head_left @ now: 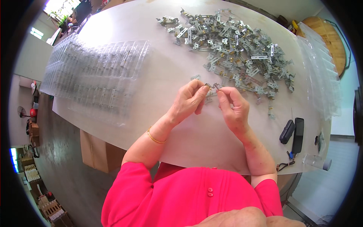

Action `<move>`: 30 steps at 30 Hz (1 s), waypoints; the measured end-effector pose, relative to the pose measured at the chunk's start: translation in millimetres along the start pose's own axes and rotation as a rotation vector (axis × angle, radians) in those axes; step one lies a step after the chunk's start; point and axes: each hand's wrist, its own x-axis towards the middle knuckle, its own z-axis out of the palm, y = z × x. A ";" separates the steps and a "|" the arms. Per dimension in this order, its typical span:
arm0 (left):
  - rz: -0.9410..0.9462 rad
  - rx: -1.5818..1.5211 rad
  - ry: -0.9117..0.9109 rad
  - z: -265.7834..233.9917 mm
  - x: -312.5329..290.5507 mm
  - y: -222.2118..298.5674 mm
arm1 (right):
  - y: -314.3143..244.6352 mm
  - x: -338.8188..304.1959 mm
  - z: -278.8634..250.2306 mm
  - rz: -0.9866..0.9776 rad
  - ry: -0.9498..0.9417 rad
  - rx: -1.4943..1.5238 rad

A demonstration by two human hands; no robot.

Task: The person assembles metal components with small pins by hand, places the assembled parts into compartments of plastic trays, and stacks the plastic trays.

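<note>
Two small metal parts are sitting at the fingertips, ahead of the person's body and between the hands: a brass-and-grey part [208, 86] on the left and a dark grey part [216, 86] on the right. They are facing each other side to side, so near that I cannot tell whether they are touching. The dark grey part seems to be slanting, its upper end leaning toward the other; the long axis of the brass-and-grey part is not showing clearly. The left hand [190, 97] is pinching its part between thumb and forefinger, and the right hand [234, 108] is gripping the dark grey part in the same narrow way. Beyond them, nearer to the right hand, a loose pile of silvery brackets [260, 58] is lying on the pale table [196, 132]. Clear plastic trays [113, 62] are resting nearer to the left hand.
</note>
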 end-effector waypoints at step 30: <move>-0.002 -0.213 -0.017 -2.2 -2.1 0.9 | -10.9 8.6 -10.3 0.027 0.056 0.179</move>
